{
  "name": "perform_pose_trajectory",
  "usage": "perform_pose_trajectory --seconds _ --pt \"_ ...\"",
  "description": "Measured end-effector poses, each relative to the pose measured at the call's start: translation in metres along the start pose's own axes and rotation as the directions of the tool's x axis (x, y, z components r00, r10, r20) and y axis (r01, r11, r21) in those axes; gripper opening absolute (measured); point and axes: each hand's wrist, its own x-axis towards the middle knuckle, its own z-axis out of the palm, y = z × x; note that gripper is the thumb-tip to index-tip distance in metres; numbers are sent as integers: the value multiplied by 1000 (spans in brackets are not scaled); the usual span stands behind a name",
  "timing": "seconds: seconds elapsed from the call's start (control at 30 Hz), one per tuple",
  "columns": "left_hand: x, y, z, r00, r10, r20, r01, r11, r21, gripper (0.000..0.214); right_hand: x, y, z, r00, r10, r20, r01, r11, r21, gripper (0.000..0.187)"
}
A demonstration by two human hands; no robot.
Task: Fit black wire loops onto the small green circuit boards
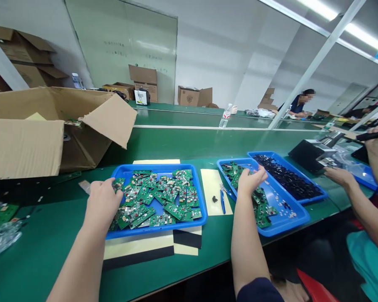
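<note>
My left hand (103,200) is curled over the left edge of a blue tray (164,228) heaped with several green circuit boards (159,200), its fingers closed on a board (118,183) at the tray's corner. My right hand (251,179) reaches into a second blue tray (290,218) to the right, fingers pinched on something I cannot make out, above more green boards (261,205). A third blue tray (318,197) behind it holds small black parts (286,178).
An open cardboard box (25,142) stands at the left. Blue tweezers (222,201) and a small black part (214,199) lie on a yellow sheet between the trays. A co-worker's hands (340,175) work at the right beside a black device (311,154). A water bottle (224,116) stands behind.
</note>
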Motion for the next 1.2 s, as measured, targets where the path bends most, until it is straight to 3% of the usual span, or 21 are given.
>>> perform_pose_trajectory --seconds 0.1,0.17,0.2,0.23,0.3,0.33,0.4,0.47,0.6,0.7,0.77,0.9,1.03,1.1,1.2 --pt "-5 21 -1 998 22 56 -4 955 -296 45 -24 -23 4 975 -126 183 85 973 214 35" --pt "-14 37 5 986 24 163 71 833 -549 54 -51 -40 4 877 -236 419 45 908 416 30" --pt "-19 44 9 972 51 231 117 742 -660 55 -66 -48 3 776 -294 559 -21 873 487 29" --pt "-25 51 13 950 81 302 177 655 -735 54 -82 -55 1 642 -349 683 -102 843 527 32" --pt "-36 61 20 900 114 420 304 526 -794 48 -111 -64 -6 388 -423 819 -245 809 534 37" --pt "-40 66 22 882 136 452 346 466 -814 43 -123 -67 -10 295 -443 847 -287 804 521 38" --pt "-47 72 25 834 200 514 424 363 -830 35 -140 -70 -16 193 -456 869 -330 804 495 36" --pt "-52 75 26 790 257 557 477 314 -821 30 -148 -70 -21 164 -453 876 -352 803 481 32" --pt "-55 78 25 732 339 591 495 332 -803 26 -148 -72 -24 170 -428 887 -402 792 459 20" --pt "-54 78 25 755 353 553 417 392 -820 22 -143 -76 -25 219 -380 899 -435 787 439 19" --pt "-54 78 27 787 383 484 262 503 -824 25 -140 -77 -26 215 -326 920 -480 785 391 23" --pt "-57 76 33 823 504 262 -189 678 -711 34 -134 -76 -25 92 -237 967 -623 744 241 29" --pt "-56 70 34 781 601 169 -390 681 -619 45 -129 -75 -24 -66 -174 982 -750 658 66 40" --pt "-53 68 32 796 588 143 -384 673 -632 46 -128 -76 -26 -83 -136 987 -798 603 16 43" --pt "-47 65 27 907 399 137 -172 647 -743 59 -127 -80 -28 -30 -84 996 -851 525 19 43"
